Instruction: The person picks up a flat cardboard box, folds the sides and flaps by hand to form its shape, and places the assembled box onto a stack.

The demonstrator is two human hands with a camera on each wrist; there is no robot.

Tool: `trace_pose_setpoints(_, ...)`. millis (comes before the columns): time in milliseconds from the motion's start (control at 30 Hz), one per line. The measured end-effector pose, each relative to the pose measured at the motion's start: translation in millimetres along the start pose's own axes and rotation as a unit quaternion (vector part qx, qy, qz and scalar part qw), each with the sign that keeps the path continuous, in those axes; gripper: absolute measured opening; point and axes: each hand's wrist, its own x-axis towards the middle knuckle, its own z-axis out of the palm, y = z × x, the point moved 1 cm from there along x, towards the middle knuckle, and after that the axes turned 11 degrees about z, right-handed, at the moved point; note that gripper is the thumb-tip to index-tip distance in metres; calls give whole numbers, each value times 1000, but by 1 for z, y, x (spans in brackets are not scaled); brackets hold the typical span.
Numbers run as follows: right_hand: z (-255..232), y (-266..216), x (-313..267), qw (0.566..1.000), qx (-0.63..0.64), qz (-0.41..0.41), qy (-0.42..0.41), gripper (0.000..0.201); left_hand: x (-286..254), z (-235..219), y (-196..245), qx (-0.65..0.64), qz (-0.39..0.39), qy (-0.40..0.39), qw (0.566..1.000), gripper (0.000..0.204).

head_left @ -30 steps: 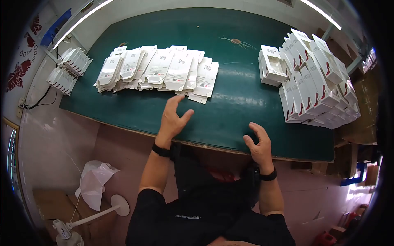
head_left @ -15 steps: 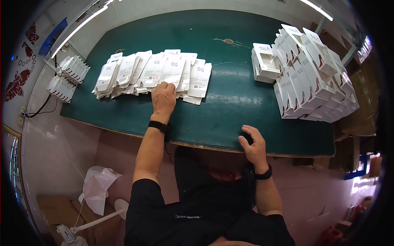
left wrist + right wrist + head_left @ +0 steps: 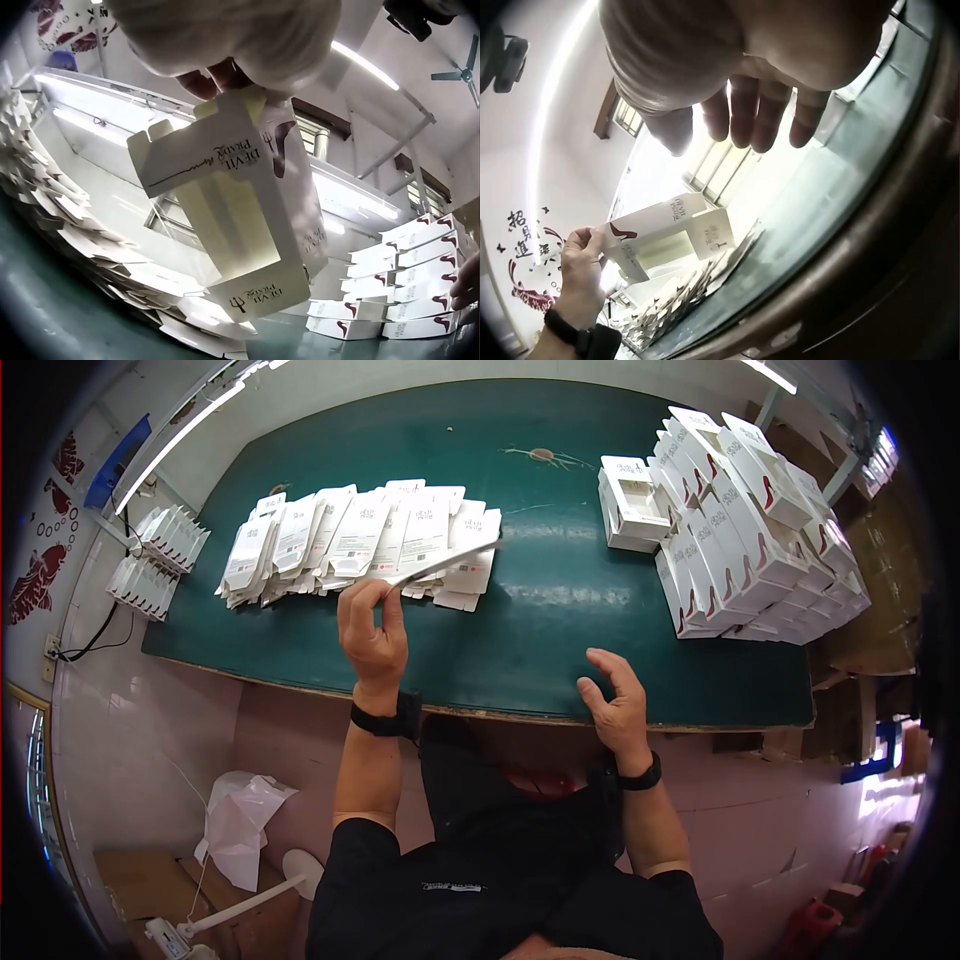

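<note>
The left hand (image 3: pixel 372 628) pinches a flat, unfolded carton (image 3: pixel 445 562) by one end, thumb and fingers curled on it, lifting it clear above the green surface (image 3: pixel 560 620). The carton hangs just in front of the fanned row of flat cartons (image 3: pixel 340 540) lying on the surface, its far end over that row's right edge. The right hand (image 3: pixel 615 705) hovers at the surface's near edge, well right of the carton, fingers loosely spread and holding nothing. Right of the row, well apart from it, rises a stack of assembled boxes (image 3: pixel 760 530).
</note>
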Motion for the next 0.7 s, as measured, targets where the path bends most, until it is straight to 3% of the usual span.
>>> trace_pose_setpoints(67, -2, -16, 4, 1000, -4, -14, 11, 40, 4, -6, 20, -19, 7, -13, 1000, 15)
trace_pose_setpoints(167, -2, -48, 12, 981, -68, -162, 83, 48, 10, -15, 51, -56, 23, -38, 997, 16)
trace_pose_setpoints(300, 2, -84, 19, 962, -122, -231, 77, 49, 18, -22, 85, -124, 53, -68, 989, 17)
trace_pose_setpoints(333, 1, -84, 17, 962, -125, -230, 79, 49, 19, -22, 92, -140, 53, -73, 986, 17)
trace_pose_setpoints(433, 5, -74, 13, 965, -163, -200, -44, 47, 18, -24, 102, -173, 54, -84, 980, 17)
trace_pose_setpoints(567, 7, -56, 7, 970, -115, -211, -30, 38, 4, -21, 104, -216, 36, -83, 972, 23)
trace_pose_setpoints(600, 5, -58, 5, 970, -115, -211, -29, 38, 1, -17, 107, -221, -2, -31, 975, 28)
trace_pose_setpoints(667, -2, -63, 1, 996, 57, -16, -73, 35, -7, -11, 110, -231, -77, 73, 967, 39)
trace_pose_setpoints(700, -4, -64, 0, 982, 143, 82, -93, 33, -14, -11, 110, -233, -77, 73, 967, 39)
